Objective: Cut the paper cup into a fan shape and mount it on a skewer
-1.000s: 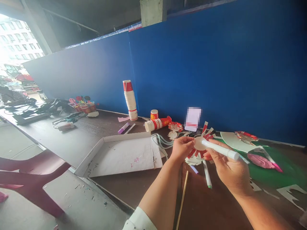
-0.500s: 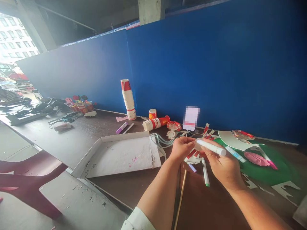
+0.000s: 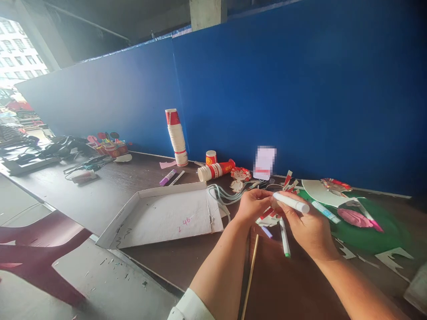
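My right hand (image 3: 308, 229) is closed around a white marker (image 3: 293, 202), its blunt end facing me and its other end meeting the fingers of my left hand (image 3: 253, 206). That left hand is pinched on a small pale paper piece, now mostly hidden behind the fingers and the marker. Below my hands lie a red-and-white cut paper cup piece (image 3: 267, 218), a purple cap (image 3: 267, 232) and a white pen with a green end (image 3: 284, 240).
A shallow cardboard box lid (image 3: 160, 218) lies left of my arms, with a thin wooden stick (image 3: 251, 275) nearer me. Behind stand a tall paper cup stack (image 3: 176, 140) and toppled cups (image 3: 216, 170). On the right is a green round sheet (image 3: 383, 222) under paper scraps.
The marker has tilted and shifted slightly left in my right hand, covering more of the small paper piece. The whole view has shifted a little. Both hands keep their hold.
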Available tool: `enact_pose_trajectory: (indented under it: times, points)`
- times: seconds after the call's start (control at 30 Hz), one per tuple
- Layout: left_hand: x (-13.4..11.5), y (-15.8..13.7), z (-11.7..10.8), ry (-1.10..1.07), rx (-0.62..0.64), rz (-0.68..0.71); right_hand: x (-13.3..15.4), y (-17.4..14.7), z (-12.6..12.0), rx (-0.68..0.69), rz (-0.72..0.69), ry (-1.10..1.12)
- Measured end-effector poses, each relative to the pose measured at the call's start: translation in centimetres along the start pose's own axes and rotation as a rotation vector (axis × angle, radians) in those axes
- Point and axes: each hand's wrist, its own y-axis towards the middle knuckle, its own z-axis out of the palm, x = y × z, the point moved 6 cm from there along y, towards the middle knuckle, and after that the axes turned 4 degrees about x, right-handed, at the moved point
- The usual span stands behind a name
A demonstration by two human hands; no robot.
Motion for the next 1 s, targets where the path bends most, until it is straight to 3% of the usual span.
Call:
enact_pose_trajectory:
  times: [1.0]
  points:
    - [0.07, -0.47, 0.97, -0.174, 0.169, -0.023, 0.58, -0.21, 0.26, -0.066, -0.041, -0.072]
